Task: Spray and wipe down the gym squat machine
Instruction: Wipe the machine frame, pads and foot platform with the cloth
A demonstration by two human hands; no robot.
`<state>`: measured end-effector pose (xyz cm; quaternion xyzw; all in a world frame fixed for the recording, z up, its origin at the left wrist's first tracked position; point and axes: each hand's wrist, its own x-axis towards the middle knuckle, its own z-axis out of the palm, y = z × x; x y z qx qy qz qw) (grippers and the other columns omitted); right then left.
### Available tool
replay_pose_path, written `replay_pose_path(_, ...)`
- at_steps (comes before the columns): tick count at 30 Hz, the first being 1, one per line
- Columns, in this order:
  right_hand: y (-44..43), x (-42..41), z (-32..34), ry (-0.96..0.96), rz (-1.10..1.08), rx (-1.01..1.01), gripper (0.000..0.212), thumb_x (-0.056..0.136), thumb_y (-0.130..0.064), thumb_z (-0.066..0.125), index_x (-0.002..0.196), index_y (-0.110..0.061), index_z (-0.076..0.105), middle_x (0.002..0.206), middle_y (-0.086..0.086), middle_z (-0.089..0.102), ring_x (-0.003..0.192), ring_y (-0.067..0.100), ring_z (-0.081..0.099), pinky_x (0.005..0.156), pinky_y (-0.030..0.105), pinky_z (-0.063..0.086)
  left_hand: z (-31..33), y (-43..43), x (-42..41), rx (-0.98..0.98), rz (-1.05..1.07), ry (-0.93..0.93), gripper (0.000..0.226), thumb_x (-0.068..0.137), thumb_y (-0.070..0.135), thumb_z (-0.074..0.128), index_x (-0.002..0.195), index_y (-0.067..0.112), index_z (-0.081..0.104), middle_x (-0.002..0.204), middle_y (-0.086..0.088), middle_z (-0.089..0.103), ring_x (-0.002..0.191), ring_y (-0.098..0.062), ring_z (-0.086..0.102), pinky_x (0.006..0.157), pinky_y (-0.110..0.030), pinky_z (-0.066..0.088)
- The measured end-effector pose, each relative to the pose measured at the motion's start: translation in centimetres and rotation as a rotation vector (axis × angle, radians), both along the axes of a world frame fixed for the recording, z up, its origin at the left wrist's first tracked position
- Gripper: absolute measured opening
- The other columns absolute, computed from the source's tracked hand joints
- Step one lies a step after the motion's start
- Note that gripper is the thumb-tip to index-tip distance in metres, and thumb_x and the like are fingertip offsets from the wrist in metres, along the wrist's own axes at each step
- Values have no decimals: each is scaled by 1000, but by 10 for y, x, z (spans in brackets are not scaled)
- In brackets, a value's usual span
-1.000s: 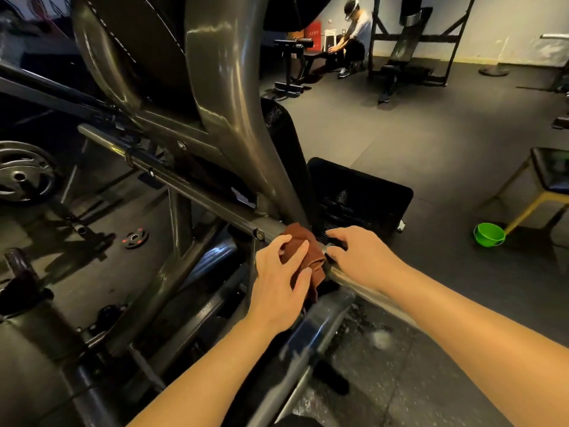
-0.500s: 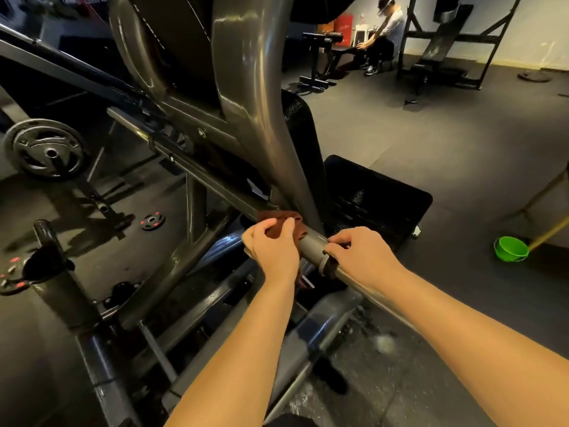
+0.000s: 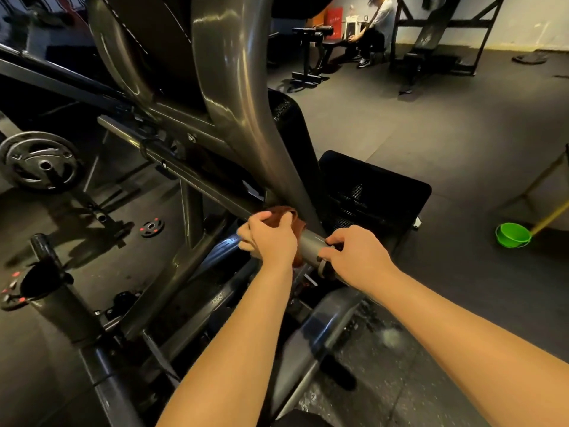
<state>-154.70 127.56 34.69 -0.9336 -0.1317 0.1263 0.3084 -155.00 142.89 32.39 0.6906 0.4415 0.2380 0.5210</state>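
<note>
The squat machine's grey steel frame [image 3: 228, 97] fills the left and centre, with a long bar [image 3: 197, 180] slanting down to the right. My left hand [image 3: 271, 241] grips a brown cloth [image 3: 286, 214] wrapped round that bar, just below the big curved upright. A short way down the bar, my right hand [image 3: 354, 257] curls round the bar's bare metal end [image 3: 311, 248]. The black footplate [image 3: 375, 192] sits behind my hands. No spray bottle is in view.
A weight plate [image 3: 40, 163] hangs on a peg at the left, and small plates [image 3: 152, 227] lie on the floor. A green bucket [image 3: 512, 235] stands at the right. A seated person [image 3: 377, 29] and benches are at the back. Wet spots mark the floor [image 3: 388, 337].
My left hand has slid the cloth up the bar to the left, toward the curved upright. The right hand has stayed gripping the bar's end.
</note>
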Motion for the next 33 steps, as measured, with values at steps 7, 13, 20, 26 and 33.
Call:
replay_pose_path(7,-2,-4,-3,25,-43,77,36,93,-45,70,124,-29,71,121,-6,67,115,18,60,93,41,53,-9,46,18,138,-89,21,32,86,35,79,108,18,62,143,-9,36,132,-34,31,111,-49,33)
replay_pose_path(13,-3,-9,2,15,-47,72,38,96,-40,66,132,-25,68,129,0,62,123,23,53,96,45,52,-24,101,27,29,81,-146,15,89,31,79,101,27,72,134,-5,47,127,-20,46,103,-21,41)
replay_pose_path(20,-5,-8,0,6,-72,39,36,98,-38,63,132,-28,66,126,-1,59,120,22,52,88,41,49,-11,108,56,-170,203,-262,40,94,12,69,133,14,61,134,-13,60,118,-27,62,81,-20,58)
replay_pose_path(26,-1,-8,-2,-8,-53,2,36,99,-39,64,131,-26,67,125,3,61,117,24,55,94,47,54,-30,34,11,-98,-40,-247,47,94,27,73,139,18,61,155,-12,40,135,-26,47,113,-38,41)
replay_pose_path(33,0,-4,0,23,-55,31,35,95,-41,68,128,-27,70,111,-3,64,99,19,61,77,36,51,-25,57,34,-205,15,-294,26,90,15,74,98,39,68,138,-6,59,120,-29,62,100,-40,55)
